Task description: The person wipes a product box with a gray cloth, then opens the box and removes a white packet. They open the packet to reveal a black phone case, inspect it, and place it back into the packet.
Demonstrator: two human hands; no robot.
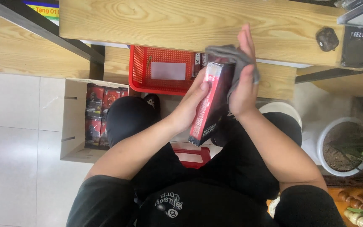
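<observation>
Wiping was under way: left hand [196,103] gripped a tall red box [210,103] upright above the lap, right hand [242,82] pressing a grey cloth [232,56] flat vs. its side. More boxes sat in the cardboard carton [74,122] on the floor, so prob. plenty left.

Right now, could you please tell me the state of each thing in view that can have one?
Red box: closed, tilted, held off the floor.
Left hand: gripping the red box.
Right hand: pressing a grey cloth against the box.
Cardboard carton: open, holding packaged boxes.
Red basket: nearly empty, one flat pale item inside.
White plant pot: upright, filled with soil.
</observation>
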